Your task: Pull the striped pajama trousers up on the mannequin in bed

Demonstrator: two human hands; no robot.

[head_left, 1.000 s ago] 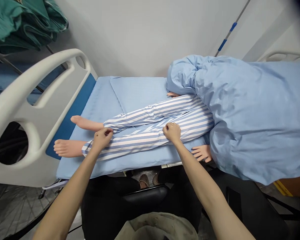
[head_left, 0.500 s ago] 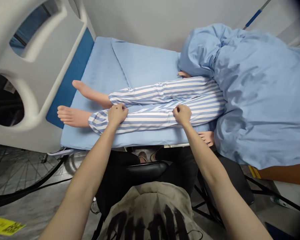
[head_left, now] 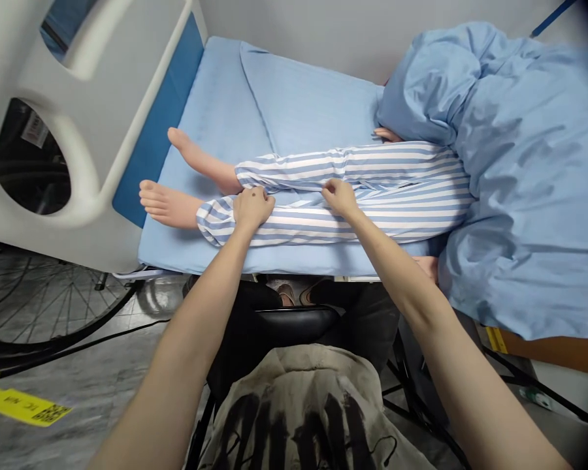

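Below us, a hospital bed with a light blue sheet (head_left: 294,104) runs across the view, its white plastic footboard with oval cut-outs (head_left: 78,124) at the left. On it lies a training manikin in blue-and-white striped pyjama trousers (head_left: 372,189), its bare feet (head_left: 164,202) pointing toward the footboard. A rumpled light blue quilt (head_left: 524,176) covers its upper half at the right.

Our left hand (head_left: 252,207) is curled closed, gripping the striped cloth of the nearer trouser leg just above the ankle cuff. Our right hand (head_left: 340,197) rests farther up the legs, fingers bent and pinching a fold of the same cloth where the two legs meet.

Behind the bed stands a plain grey wall (head_left: 294,29). Under the footboard we see a spoked wheel (head_left: 44,307) on a grey floor (head_left: 78,398), with a yellow label (head_left: 24,406) stuck to the floor at the lower left.
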